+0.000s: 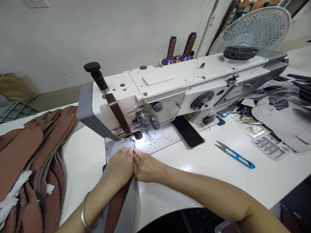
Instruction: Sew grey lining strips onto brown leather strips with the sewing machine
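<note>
Fabric (127,207) lies under left hand (121,166), right hand (147,167) alongside

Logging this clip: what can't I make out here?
All in the head view:
Whether the left hand and right hand pinch or only press the workpiece: the hands hide their own undersides.
Workpiece's near end: cut off by the bottom edge.
Stitching area: too small.
Lower part of the fan: behind the sewing machine.
Full pile of brown pieces: cut off by the left edge.
</note>
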`<state>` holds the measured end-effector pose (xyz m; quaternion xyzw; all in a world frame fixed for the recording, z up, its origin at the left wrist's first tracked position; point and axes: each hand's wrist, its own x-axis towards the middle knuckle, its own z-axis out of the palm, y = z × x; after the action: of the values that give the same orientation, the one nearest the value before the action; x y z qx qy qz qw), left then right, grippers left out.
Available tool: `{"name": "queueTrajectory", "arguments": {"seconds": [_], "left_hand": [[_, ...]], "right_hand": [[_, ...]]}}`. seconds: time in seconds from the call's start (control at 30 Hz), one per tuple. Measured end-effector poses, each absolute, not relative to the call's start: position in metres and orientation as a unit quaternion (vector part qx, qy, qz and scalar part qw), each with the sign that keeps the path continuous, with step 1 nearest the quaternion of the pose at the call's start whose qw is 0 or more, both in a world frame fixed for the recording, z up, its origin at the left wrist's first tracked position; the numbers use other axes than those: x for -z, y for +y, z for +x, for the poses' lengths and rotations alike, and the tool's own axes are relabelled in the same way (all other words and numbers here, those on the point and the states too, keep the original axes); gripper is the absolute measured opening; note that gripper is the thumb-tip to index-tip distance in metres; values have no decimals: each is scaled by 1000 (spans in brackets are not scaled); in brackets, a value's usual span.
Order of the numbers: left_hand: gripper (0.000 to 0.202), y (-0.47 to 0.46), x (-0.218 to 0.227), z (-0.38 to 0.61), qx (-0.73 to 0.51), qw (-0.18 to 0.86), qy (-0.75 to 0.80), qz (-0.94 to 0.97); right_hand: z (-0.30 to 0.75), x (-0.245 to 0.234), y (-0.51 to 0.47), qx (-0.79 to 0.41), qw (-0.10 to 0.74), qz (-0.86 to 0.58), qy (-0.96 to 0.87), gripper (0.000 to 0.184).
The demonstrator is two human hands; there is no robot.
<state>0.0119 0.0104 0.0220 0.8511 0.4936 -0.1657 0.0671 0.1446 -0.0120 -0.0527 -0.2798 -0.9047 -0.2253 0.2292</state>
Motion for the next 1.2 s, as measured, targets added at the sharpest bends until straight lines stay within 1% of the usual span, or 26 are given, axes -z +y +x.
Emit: {"name": "queueTrajectory", "arguments": {"seconds": [0.23, 0.47, 0.63, 0.9, 1.03, 1.2], "left_hand": [[39, 14, -28, 16, 170, 116, 503, 839], [49, 14, -32, 16, 195, 134, 511, 826], [47, 14, -31, 17, 188, 133, 516, 825], [51, 17, -31, 18, 176, 190, 524, 811], [54, 17, -32, 18, 175, 212, 537, 798], [52, 17, -31, 17, 164, 224, 541, 794]], "right_hand": [[145, 53, -10, 217, 241, -281, -903, 22], [145, 51, -22, 243, 232, -283, -898, 19], [143, 51, -20, 256, 233, -284, -894, 21], [140, 54, -18, 245, 263, -271, -893, 20], [139, 56, -22, 252, 260, -283, -888, 20], [139, 55, -24, 257, 250, -285, -889, 21]]}}
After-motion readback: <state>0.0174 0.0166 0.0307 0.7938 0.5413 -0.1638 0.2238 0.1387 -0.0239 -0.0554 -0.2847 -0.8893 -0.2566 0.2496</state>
